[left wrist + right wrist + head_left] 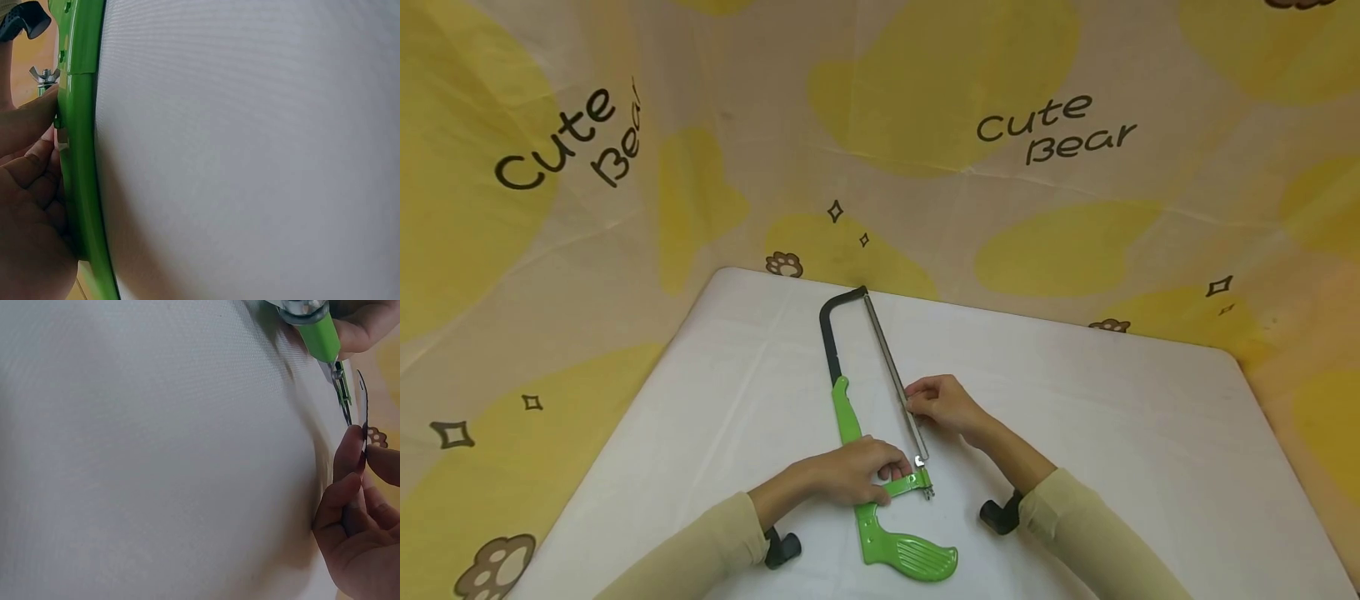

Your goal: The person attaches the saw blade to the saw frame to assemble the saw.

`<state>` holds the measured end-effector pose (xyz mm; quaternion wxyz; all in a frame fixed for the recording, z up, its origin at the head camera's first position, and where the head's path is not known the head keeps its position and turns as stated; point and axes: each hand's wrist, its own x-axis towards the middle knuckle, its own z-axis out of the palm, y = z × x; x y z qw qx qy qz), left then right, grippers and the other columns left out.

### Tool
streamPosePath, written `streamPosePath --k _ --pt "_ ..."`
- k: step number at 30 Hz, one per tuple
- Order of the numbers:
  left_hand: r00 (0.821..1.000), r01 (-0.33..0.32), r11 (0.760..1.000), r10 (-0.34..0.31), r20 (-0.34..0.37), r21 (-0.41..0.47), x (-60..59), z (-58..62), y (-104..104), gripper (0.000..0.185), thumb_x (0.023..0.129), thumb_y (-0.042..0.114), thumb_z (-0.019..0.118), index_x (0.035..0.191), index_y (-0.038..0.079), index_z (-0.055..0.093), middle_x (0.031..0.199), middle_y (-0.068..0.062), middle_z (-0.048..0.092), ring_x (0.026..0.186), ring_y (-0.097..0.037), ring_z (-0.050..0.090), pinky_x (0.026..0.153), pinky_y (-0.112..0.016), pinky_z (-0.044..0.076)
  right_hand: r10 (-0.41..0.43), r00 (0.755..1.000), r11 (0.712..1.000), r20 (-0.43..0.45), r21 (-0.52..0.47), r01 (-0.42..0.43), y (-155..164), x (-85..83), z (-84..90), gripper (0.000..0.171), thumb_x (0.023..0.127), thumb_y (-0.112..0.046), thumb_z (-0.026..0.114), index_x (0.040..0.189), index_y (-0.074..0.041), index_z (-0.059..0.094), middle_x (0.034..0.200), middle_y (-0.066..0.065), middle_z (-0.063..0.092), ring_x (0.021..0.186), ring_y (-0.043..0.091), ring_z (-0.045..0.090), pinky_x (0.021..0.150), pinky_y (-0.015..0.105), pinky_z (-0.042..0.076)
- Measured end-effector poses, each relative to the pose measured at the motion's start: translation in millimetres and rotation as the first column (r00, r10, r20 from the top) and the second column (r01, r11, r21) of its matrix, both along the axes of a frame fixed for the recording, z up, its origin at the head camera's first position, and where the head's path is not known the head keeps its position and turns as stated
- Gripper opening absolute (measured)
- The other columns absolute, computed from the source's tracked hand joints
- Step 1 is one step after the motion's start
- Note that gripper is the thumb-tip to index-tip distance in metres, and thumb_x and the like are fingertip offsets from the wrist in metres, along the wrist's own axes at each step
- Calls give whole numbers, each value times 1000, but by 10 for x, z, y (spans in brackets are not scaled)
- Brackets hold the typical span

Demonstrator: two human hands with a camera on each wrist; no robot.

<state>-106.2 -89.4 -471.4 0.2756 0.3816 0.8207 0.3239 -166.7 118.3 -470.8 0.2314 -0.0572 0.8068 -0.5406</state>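
A hacksaw with a green handle [917, 557] and a black front frame [830, 337] lies on the white table. My left hand [857, 468] grips the green frame [80, 137] just above the handle, thumb and fingers around the short green arm. At that arm's end sits a wing nut [45, 76]. The thin saw blade [886, 354] runs from the black frame's far tip back towards the green arm. My right hand [946, 404] pinches the blade between thumb and fingers. In the right wrist view, the blade's near end [363, 387] looks apart from the green arm.
Yellow-patterned cloth walls [880, 125] rise behind and beside the white table [1075, 400]. A black wrist-worn piece [784, 550] hangs below my left wrist, and another black piece [1000, 515] below my right.
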Motion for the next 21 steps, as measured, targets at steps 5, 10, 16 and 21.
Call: streamPosePath --k 5,10,16,21 --pt "1000 -1 1000 1 3 -8 -2 15 5 34 84 9 78 116 11 67 97 15 61 90 1 53 93 -24 39 28 1000 1000 -10 -5 -28 -26 23 14 25 92 -4 64 114 8 65 79 7 70 68 14 62 65 26 49" --pt "1000 -5 1000 5 13 -8 0 19 1 34 84 9 78 116 11 66 99 15 61 90 1 53 93 -24 40 38 999 999 -15 0 -38 -47 34 16 25 92 -3 63 114 8 65 78 6 69 67 14 62 64 26 49" --pt "1000 -6 1000 6 11 -7 7 18 -3 34 84 9 78 116 11 66 99 15 61 91 1 53 93 -25 39 56 998 998 -30 -3 -56 -50 40 -1 24 92 -2 63 114 9 64 79 7 69 65 13 61 61 25 47" --pt "1000 -13 1000 13 13 -14 12 30 -5 34 84 10 78 116 12 66 98 15 60 91 0 53 93 -24 39 71 997 997 -40 -1 -71 -47 43 -4 25 92 -2 62 114 9 64 79 7 68 64 13 59 58 24 46"
